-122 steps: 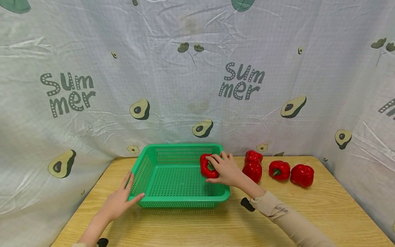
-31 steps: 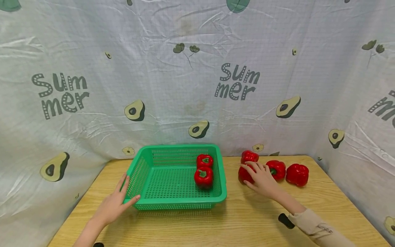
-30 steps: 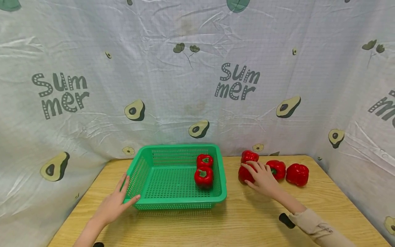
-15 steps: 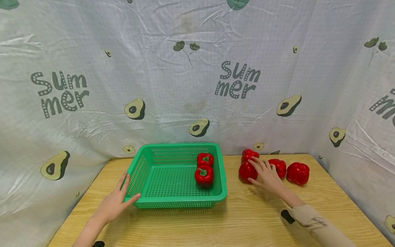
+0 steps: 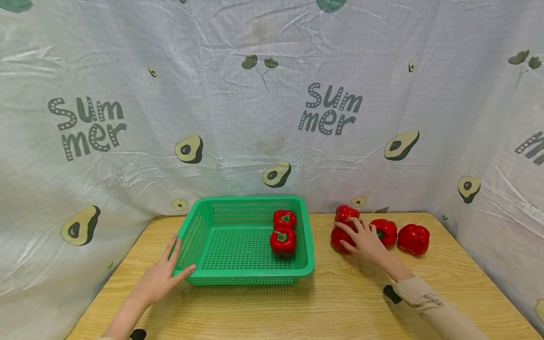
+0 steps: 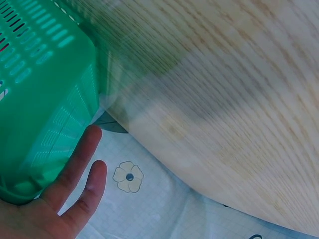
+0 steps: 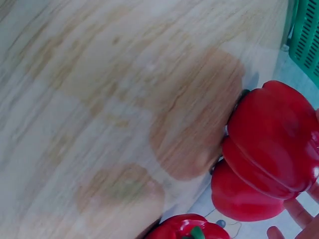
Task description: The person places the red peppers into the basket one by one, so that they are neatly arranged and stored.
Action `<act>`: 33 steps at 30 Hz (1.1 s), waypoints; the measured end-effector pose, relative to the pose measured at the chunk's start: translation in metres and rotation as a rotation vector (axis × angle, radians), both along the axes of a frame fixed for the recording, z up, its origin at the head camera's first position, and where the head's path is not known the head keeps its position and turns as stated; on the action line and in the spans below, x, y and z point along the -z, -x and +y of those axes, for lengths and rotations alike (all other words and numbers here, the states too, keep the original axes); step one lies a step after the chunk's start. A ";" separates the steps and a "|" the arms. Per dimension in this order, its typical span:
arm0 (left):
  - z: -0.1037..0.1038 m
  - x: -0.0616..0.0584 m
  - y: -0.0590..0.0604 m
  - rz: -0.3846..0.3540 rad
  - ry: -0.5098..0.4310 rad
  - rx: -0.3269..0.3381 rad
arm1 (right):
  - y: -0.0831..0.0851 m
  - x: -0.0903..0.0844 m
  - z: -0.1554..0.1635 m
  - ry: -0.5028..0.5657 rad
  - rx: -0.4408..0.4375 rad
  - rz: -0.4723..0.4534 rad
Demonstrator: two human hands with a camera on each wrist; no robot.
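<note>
A green plastic basket (image 5: 250,273) stands on the table with two red bell peppers, a rear one (image 5: 278,219) and a front one (image 5: 282,245), upright along its right side. My left hand (image 5: 155,281) rests at the basket's left front corner, fingers extended along the outside and thumb by the front rim. To the right of the basket, my right hand (image 5: 369,244) curls its fingers over a red bell pepper (image 5: 338,240), partly covering it. The right wrist view shows fingertips against the side of a large red pepper (image 7: 274,139).
Behind the pepper under my right hand sits another bell pepper (image 5: 345,212). A stemmed pepper (image 5: 387,232) and one more pepper (image 5: 413,240) lie farther right on the wooden table (image 5: 272,314). A printed cloth (image 5: 238,118) hangs behind the table.
My right hand has left the basket's right side, where it held a pepper, and moved right onto a table pepper. Half a second ago its fingers sat slightly farther right. My left hand stays put.
</note>
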State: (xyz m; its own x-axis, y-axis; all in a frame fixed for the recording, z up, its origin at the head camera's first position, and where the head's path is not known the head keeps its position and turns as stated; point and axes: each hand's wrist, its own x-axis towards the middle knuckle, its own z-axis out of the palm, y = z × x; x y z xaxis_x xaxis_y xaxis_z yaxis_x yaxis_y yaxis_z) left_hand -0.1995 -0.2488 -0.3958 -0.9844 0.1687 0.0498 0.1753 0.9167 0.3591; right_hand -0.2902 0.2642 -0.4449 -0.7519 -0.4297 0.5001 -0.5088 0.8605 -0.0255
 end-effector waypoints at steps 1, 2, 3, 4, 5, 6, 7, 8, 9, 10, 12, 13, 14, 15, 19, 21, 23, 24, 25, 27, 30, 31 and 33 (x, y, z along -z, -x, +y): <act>0.000 0.000 0.000 0.003 0.002 0.000 | 0.000 0.000 0.000 -0.011 -0.016 0.013; 0.000 -0.001 0.000 0.006 0.003 -0.001 | -0.001 -0.001 0.000 -0.023 -0.030 0.025; 0.001 -0.001 0.000 0.006 0.002 -0.002 | -0.002 -0.001 0.001 -0.038 -0.041 0.034; 0.001 -0.001 -0.001 0.004 0.001 -0.002 | -0.004 -0.001 0.001 -0.058 -0.046 0.039; 0.001 -0.001 -0.001 0.006 0.001 -0.002 | -0.005 -0.001 0.002 -0.076 -0.047 0.041; 0.002 0.000 -0.001 0.003 0.001 -0.003 | -0.007 -0.001 0.003 -0.094 -0.043 0.039; 0.002 0.000 -0.001 -0.001 0.000 -0.002 | -0.009 -0.001 0.004 -0.112 -0.039 0.033; 0.002 0.000 -0.001 -0.006 -0.002 -0.002 | -0.010 -0.001 0.006 -0.133 -0.032 0.034; 0.002 0.000 -0.001 -0.008 -0.002 -0.003 | -0.012 -0.001 0.007 -0.153 -0.024 0.033; 0.001 0.001 -0.001 -0.011 -0.005 -0.002 | -0.013 -0.001 0.009 -0.173 -0.014 0.029; 0.001 0.001 -0.001 -0.013 -0.006 -0.004 | -0.016 -0.001 0.012 -0.217 0.007 0.041; 0.000 0.001 0.000 -0.010 -0.007 -0.004 | -0.016 -0.002 0.013 -0.239 0.015 0.053; 0.000 0.001 0.000 -0.006 -0.008 -0.004 | -0.016 -0.002 0.014 -0.259 0.021 0.067; 0.000 0.001 0.000 -0.004 -0.009 -0.005 | -0.017 -0.003 0.015 -0.275 0.027 0.077; -0.001 0.001 0.000 0.011 -0.003 -0.004 | -0.018 -0.003 0.019 -0.313 0.057 0.101; -0.001 0.001 0.000 0.001 -0.002 -0.006 | -0.020 -0.002 0.021 -0.332 0.081 0.109; -0.001 0.001 0.000 -0.017 -0.005 -0.008 | -0.022 -0.001 0.022 -0.359 0.109 0.112; -0.001 0.001 0.000 -0.028 -0.008 -0.009 | -0.023 -0.001 0.023 -0.371 0.118 0.114; 0.000 0.001 0.000 -0.035 -0.010 -0.010 | -0.024 -0.001 0.024 -0.377 0.124 0.116; 0.000 0.001 0.000 -0.040 -0.013 -0.010 | -0.025 -0.001 0.024 -0.384 0.132 0.109; 0.000 0.002 0.000 -0.018 -0.010 -0.009 | -0.026 0.000 0.023 -0.382 0.136 0.090; 0.000 0.002 0.000 -0.010 -0.007 -0.008 | -0.026 0.000 0.023 -0.383 0.138 0.088; 0.000 0.002 0.001 0.005 -0.005 -0.009 | -0.026 -0.001 0.022 -0.400 0.141 0.095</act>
